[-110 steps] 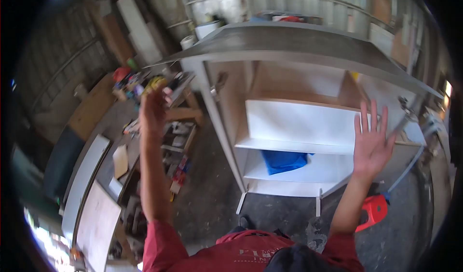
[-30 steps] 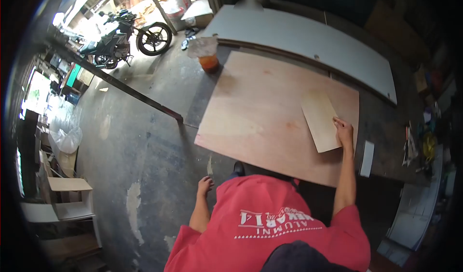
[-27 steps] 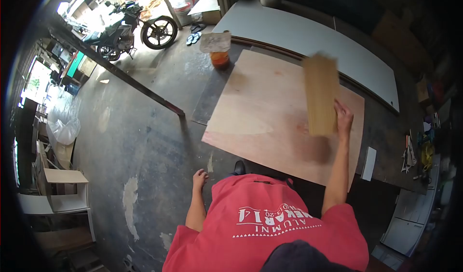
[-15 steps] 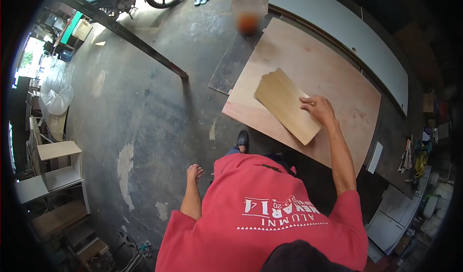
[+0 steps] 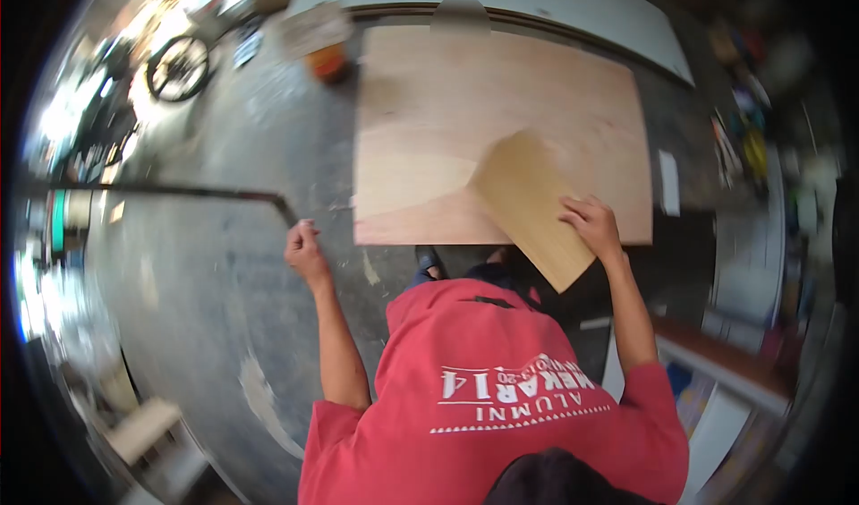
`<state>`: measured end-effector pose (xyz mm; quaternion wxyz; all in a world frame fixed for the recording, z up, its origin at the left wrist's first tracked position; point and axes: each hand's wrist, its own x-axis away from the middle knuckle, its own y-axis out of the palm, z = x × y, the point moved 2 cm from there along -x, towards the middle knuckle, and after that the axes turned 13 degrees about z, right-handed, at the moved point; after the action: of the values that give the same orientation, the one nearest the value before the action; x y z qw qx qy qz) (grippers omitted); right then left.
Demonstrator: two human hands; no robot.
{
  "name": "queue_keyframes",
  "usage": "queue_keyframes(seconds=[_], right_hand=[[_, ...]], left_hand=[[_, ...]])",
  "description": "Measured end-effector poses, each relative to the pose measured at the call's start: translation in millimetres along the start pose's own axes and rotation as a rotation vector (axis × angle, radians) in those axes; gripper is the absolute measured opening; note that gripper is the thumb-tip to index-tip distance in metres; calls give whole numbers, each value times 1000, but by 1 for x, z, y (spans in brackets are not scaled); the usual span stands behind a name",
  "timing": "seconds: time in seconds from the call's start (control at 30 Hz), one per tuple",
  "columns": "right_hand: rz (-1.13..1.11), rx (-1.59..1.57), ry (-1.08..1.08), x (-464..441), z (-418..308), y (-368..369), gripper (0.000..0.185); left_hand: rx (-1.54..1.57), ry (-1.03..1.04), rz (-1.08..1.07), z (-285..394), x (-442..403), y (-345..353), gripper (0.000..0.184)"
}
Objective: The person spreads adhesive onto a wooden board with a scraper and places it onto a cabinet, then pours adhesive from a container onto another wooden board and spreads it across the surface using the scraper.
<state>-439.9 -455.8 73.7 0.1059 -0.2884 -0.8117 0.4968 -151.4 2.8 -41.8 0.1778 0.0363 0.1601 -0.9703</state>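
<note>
My right hand (image 5: 588,225) grips the right edge of a light-brown wooden board (image 5: 530,203), its fingers bent over the top face. The board is tilted, its near corner reaching past the front edge of a large plywood sheet (image 5: 429,102), and its far end is blurred. Whether the far end touches the sheet I cannot tell. Out to the left, my left hand (image 5: 306,251) is closed in a fist, with nothing visible in it. In the view it lies just below the foot of a dark metal post (image 5: 206,192).
Behind the plywood runs a long white panel (image 5: 537,2). An orange container (image 5: 327,63) stands at its left corner. A motorcycle wheel (image 5: 179,68) shows at the upper left. To the right lies a white strip (image 5: 669,183); a brown-edged cabinet (image 5: 716,362) stands nearer me.
The view has turned, so the plywood now lies more squarely ahead. My left hand has moved forward and outward. The board in my right hand has shifted toward me, past the plywood's edge.
</note>
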Motion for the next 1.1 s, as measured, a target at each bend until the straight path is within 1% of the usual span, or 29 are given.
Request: queue_keyframes(seconds=[0.03,0.07,0.1,0.13,0.17,0.2,0.23,0.27,0.33,0.37,0.4,0.43,0.47,0.5,0.53,0.6,0.63,0.67,0.7,0.73,0.77,0.8,0.83,0.87,0.93,1.0,1.07,1.1], right_hand=[[49,27,74,15,7,-11,31],[66,-73,205,28,13,-21,31],[85,-179,307,34,19,-30,30],[260,-210,310,45,16,-43,31],[495,-309,385,59,14,-46,32],[739,-408,444,68,20,-47,34],[807,-241,557,87,51,-29,35],[843,-238,589,103,59,-27,35],[421,-67,827,120,79,-22,34],[577,-227,757,128,91,-23,35],[597,-229,758,124,85,-38,35],[759,-301,666,120,61,-63,37],[923,-370,573,123,48,-76,39],[1048,-508,592,130,56,-76,42],[1185,-359,476,130,72,-66,41],[458,205,724,134,108,-72,39],[409,123,802,138,130,-64,40],[407,114,798,145,148,-60,40],[597,-69,673,133,147,-77,41],[773,-259,547,123,145,-95,42],[820,-266,562,115,141,-111,42],[821,-282,565,116,159,-109,42],[753,-215,533,122,177,-102,43],[678,-149,509,129,198,-92,43],[356,44,668,137,231,-82,43],[468,-177,662,131,244,-105,41],[556,-358,792,135,257,-130,35],[632,-366,822,149,277,-131,35]], left_hand=[[95,25,-73,23,-6,23,18],[120,40,-147,50,-4,44,18],[184,150,-217,79,2,64,18],[242,256,-274,101,10,80,21],[180,369,-373,116,21,94,30],[129,491,-442,135,38,111,33],[142,529,-528,142,57,131,36],[151,568,-617,141,77,150,40],[113,671,-803,138,120,188,50],[53,753,-902,131,139,203,52],[-12,832,-991,129,156,216,54],[-10,839,-1075,134,172,225,54],[-14,854,-1091,136,183,234,54],[-34,893,-1089,138,194,249,55],[-57,928,-1086,143,202,263,55],[-81,952,-1081,150,208,293,54],[-137,955,-1026,150,207,311,55],[-191,959,-963,152,203,328,55],[-269,922,-907,145,196,350,55],[-283,921,-895,140,192,369,55],[-381,901,-782,135,185,383,56],[-463,886,-661,138,182,402,57],[-561,918,-619,153,183,416,61],[-577,929,-624,163,187,433,61],[-639,970,-551,175,197,481,65],[-600,981,-572,182,210,542,68],[-602,1080,-538,184,235,607,67],[-500,1129,-584,196,262,631,67]])
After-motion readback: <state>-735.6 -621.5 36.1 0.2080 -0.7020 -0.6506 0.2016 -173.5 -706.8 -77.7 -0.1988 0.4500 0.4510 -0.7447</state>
